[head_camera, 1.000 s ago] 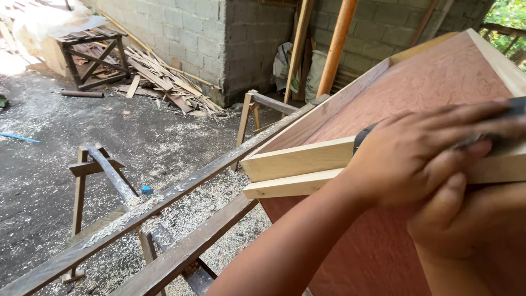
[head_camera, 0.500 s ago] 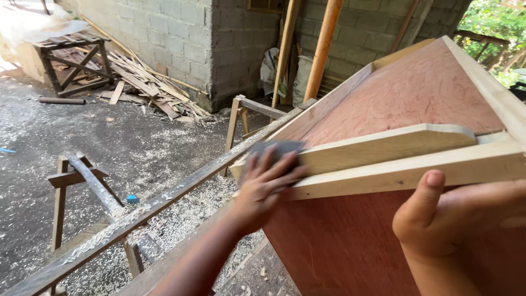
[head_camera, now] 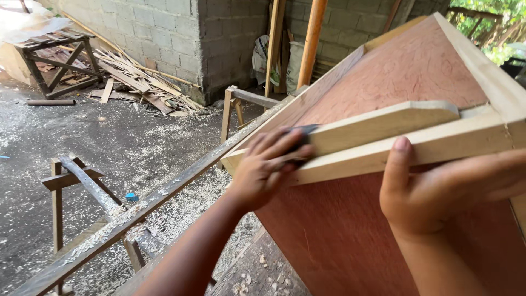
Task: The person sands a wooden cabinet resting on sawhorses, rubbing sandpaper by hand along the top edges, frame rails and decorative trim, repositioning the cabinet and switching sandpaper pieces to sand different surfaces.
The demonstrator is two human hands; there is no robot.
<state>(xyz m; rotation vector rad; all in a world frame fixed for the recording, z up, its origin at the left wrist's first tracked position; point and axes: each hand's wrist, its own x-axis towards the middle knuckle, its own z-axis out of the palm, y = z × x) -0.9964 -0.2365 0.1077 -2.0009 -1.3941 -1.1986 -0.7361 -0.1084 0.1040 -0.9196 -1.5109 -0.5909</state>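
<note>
Yard beyond the workpiece

A wooden sawhorse (head_camera: 71, 181) is seen on the shaving-strewn ground (head_camera: 137, 142); scrap laths (head_camera: 137, 85) are piled against a grey block wall (head_camera: 175, 33), and an orange pole (head_camera: 312, 35) is leant nearby.

left hand (head_camera: 268, 170) presses dark sanding block (head_camera: 303, 131) on wooden strips (head_camera: 383, 134); right hand (head_camera: 433, 192) braces plywood panel (head_camera: 405, 82).

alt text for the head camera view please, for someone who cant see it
The left hand presses a dark sanding pad against pale wooden strips on a reddish plywood panel, while the right hand steadies the lower strip. Sawdust covers the ground below.
</note>
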